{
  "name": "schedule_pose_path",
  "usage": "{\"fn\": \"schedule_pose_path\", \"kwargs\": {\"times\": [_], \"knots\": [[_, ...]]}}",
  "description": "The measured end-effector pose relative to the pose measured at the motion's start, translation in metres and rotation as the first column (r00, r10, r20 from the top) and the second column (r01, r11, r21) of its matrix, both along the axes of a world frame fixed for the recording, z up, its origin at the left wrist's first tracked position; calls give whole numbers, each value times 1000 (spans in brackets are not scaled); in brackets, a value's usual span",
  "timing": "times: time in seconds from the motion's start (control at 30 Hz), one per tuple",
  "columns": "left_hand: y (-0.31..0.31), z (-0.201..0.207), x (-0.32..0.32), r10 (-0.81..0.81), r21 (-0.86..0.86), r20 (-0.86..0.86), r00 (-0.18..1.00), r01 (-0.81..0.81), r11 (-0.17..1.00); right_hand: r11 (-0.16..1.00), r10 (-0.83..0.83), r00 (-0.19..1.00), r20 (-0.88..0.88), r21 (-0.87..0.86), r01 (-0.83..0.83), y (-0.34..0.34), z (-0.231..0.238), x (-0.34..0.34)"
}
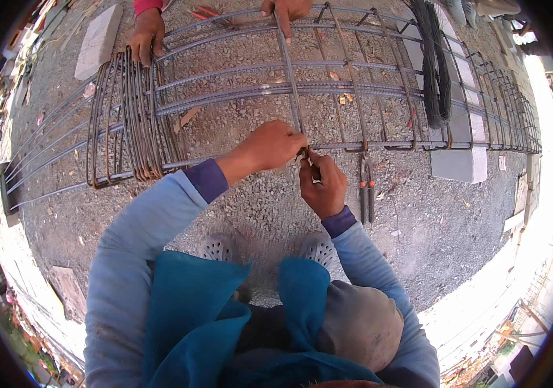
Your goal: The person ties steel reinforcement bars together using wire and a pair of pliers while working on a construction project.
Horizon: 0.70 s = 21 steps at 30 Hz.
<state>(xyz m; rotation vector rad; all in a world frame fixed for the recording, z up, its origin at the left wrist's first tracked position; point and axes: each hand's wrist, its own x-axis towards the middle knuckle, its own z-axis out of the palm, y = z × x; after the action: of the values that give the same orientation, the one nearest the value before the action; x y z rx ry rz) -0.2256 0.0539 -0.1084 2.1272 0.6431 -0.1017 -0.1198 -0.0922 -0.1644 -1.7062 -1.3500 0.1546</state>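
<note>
A long cage of ribbed steel bars [225, 92] runs across in front of me. My left hand [270, 145] is closed at the near lower corner of a stirrup [291, 84], where it meets the nearest long bar. Just right of and below it, my right hand [324, 186] pinches at that same corner; what its fingertips hold is too small to make out. Pincers [367, 191] with dark, orange-banded handles are close to my right hand, their jaws at the nearest bar. Across the cage, a co-worker's hand [283, 14] touches the top of this stirrup.
Another co-worker hand [147, 37] rests on bunched stirrups [135, 119] at the left. A bundle of black tie wire [437, 77] hangs over the cage at the right. Concrete blocks [459, 165] [98, 42] lie under and beside the bars. Gravel [250, 200] covers the ground.
</note>
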Motion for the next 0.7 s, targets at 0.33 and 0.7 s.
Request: {"fn": "schedule_pose_path", "kwargs": {"times": [0.33, 0.7], "knots": [[5, -17, -7, 201, -470, 54, 978, -153, 869, 990, -118, 970, -214, -98, 99, 3, 5, -14], [0, -20, -9, 88, -202, -4, 996, -87, 976, 946, 16, 999, -36, -324, -27, -7, 35, -41]]}}
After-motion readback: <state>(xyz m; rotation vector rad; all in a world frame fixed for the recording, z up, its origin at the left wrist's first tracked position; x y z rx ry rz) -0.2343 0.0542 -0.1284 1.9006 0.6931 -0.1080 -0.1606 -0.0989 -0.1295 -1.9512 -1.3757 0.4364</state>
